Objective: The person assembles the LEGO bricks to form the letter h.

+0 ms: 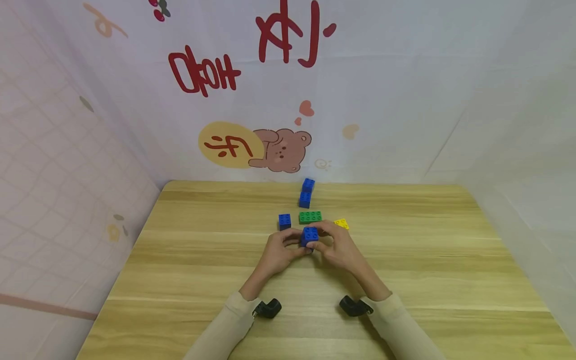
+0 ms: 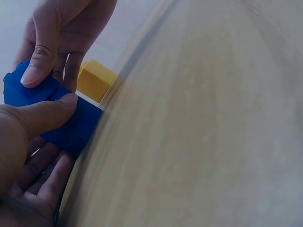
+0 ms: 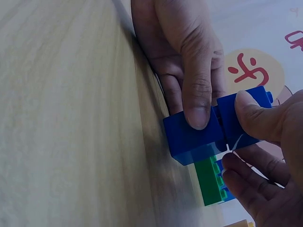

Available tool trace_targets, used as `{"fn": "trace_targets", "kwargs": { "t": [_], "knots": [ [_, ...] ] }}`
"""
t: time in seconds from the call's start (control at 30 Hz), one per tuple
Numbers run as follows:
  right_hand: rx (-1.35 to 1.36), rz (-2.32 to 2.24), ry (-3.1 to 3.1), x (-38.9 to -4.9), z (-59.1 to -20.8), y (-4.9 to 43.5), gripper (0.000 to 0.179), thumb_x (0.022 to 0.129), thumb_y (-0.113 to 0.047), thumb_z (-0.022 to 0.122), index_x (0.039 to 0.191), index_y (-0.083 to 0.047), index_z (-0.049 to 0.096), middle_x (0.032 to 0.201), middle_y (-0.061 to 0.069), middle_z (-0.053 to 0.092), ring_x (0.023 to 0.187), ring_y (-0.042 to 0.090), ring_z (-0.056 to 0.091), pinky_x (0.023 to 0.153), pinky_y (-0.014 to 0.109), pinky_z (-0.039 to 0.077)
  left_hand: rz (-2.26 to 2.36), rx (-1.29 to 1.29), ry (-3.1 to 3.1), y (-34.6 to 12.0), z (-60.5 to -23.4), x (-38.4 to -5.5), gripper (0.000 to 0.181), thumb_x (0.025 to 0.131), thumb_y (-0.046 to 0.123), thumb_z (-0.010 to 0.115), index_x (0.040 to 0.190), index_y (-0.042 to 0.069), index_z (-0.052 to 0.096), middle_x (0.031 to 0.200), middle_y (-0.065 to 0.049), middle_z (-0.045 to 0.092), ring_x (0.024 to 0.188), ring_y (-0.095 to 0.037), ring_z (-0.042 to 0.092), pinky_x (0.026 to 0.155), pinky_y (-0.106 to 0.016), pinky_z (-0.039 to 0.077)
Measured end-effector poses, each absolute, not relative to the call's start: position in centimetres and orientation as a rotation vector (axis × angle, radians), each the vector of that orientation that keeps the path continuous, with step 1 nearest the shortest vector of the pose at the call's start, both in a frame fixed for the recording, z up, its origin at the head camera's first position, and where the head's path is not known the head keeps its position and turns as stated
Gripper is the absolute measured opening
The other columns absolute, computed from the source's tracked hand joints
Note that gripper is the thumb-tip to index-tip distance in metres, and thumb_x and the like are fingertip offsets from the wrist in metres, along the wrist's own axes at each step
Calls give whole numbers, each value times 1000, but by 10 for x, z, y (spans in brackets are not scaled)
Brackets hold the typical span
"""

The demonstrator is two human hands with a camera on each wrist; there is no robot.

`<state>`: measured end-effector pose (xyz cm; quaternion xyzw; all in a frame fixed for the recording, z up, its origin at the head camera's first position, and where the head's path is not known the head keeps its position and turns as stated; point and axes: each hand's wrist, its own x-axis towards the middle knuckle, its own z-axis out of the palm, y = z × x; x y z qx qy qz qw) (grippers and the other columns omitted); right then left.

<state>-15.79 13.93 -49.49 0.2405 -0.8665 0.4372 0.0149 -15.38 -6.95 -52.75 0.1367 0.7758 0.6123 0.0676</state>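
Two blue toy building bricks are stacked one above the other between the hands. My left hand (image 1: 277, 251) grips the lower brick (image 3: 191, 137), thumb on its near face, close to the tabletop. Thumb and fingers of my right hand (image 1: 340, 246) pinch the upper brick (image 1: 310, 235). In the right wrist view a narrow gap shows between the two bricks, and the upper one sits slightly tilted. Just beyond the hands lies a green brick (image 1: 310, 217). Left of it stands another blue brick (image 1: 284, 221). A yellow brick (image 1: 341, 223) is partly hidden behind my right hand.
Two more blue bricks, a nearer one (image 1: 304, 200) and a farther one (image 1: 308, 185), stand near the back edge of the wooden table (image 1: 202, 240). A white printed cloth (image 1: 382, 90) hangs behind it. Black wrist mounts (image 1: 268, 308) sit at both sleeves.
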Motion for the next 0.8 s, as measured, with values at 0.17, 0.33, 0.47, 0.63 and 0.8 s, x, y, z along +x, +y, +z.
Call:
{"fn": "trace_targets", "kwargs": {
  "t": [0.17, 0.33, 0.47, 0.63, 0.8],
  "knots": [
    [772, 1317, -2696, -157, -492, 137, 36, 92, -12, 77, 127, -14, 69, 124, 4, 72, 113, 25, 70, 97, 44, 60, 1810, 429, 2367, -71, -527, -154, 38, 87, 14, 83, 123, 8, 72, 123, -12, 72, 116, -28, 70, 101, -31, 58],
    [800, 1268, -2671, -156, -492, 135, 36, 92, -13, 77, 126, -14, 69, 123, 3, 72, 113, 23, 70, 97, 43, 60, 1795, 427, 2371, -71, -525, -153, 38, 87, 13, 83, 123, 6, 71, 123, -12, 72, 117, -27, 70, 100, -29, 58],
    [800, 1253, -2672, -156, -493, 135, 36, 92, -14, 78, 127, -13, 69, 124, 4, 72, 113, 22, 69, 97, 43, 60, 1792, 457, 2376, -70, -524, -154, 37, 88, 13, 82, 122, 4, 71, 123, -14, 72, 117, -29, 70, 101, -31, 58],
    [818, 1221, -2668, -156, -493, 133, 38, 92, -11, 77, 128, -12, 68, 127, 6, 71, 112, 24, 68, 95, 43, 60, 1784, 464, 2386, -69, -524, -155, 36, 88, 11, 82, 121, 4, 71, 122, -13, 72, 117, -29, 69, 102, -31, 58],
    [799, 1215, -2656, -156, -495, 131, 40, 89, -6, 78, 128, -10, 68, 128, 8, 70, 110, 26, 68, 92, 44, 61, 1784, 441, 2370, -70, -526, -156, 36, 87, 12, 83, 121, 7, 71, 121, -12, 72, 116, -26, 70, 101, -28, 58]
  ]
}}
